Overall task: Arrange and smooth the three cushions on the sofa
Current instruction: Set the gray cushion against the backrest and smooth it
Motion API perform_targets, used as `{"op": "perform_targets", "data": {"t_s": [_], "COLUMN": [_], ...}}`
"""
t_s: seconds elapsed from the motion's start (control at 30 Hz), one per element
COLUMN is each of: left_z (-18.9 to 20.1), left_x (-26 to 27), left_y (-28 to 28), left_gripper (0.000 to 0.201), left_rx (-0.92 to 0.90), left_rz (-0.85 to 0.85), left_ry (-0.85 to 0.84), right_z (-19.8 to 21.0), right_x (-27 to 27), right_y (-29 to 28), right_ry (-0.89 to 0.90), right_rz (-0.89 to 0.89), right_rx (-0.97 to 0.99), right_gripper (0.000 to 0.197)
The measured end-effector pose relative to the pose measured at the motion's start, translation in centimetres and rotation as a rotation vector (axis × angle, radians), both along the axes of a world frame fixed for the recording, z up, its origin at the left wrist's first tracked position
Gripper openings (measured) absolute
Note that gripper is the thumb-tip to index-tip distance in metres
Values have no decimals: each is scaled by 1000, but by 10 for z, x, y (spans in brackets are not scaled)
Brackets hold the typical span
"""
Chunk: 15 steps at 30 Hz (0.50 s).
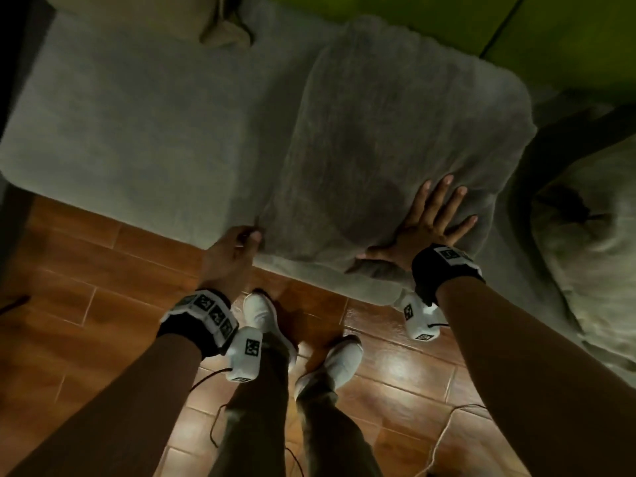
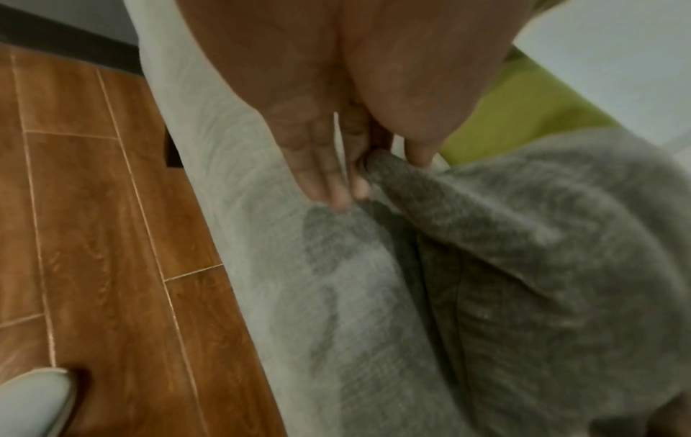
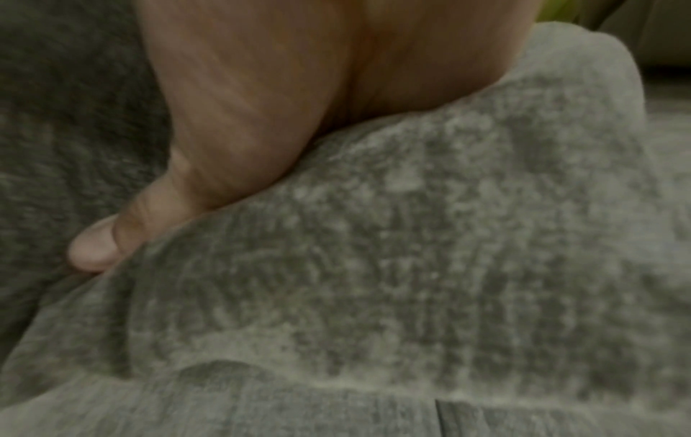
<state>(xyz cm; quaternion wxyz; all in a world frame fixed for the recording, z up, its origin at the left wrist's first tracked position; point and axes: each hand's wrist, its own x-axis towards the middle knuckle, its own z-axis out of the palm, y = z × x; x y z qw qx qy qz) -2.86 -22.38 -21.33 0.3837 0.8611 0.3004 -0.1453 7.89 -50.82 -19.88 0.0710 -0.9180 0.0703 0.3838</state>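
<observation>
Spread flat, my right hand (image 1: 426, 225) presses the cushion (image 1: 395, 132) to smooth it. My left hand (image 1: 237, 249) pinches its near left corner, keeping it taut on the sofa (image 1: 120, 115).

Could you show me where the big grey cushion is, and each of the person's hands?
Large grey fabric cushion (image 1: 395, 132): head view, middle of its top face.
Left hand (image 1: 234, 251): head view, back of the hand, pinching the cushion's near corner.
Right hand (image 1: 426, 225): head view, back of the hand, spread flat on the cushion.
</observation>
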Motion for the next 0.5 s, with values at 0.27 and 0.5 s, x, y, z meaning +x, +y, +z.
{"op": "perform_targets", "data": {"t_s": [0.27, 0.5], "left_z": [-13, 0], "left_x": [12, 13], "left_y": [24, 28], "left_gripper": [18, 26], "left_rx": [17, 178], "left_rz": [54, -18], "left_ry": [65, 60], "right_z": [0, -3], "right_x": [-2, -6], "right_y": [-6, -22], "right_ry": [6, -52], "right_rz": [29, 83], "right_rx": [46, 91], "right_gripper": [170, 168]}}
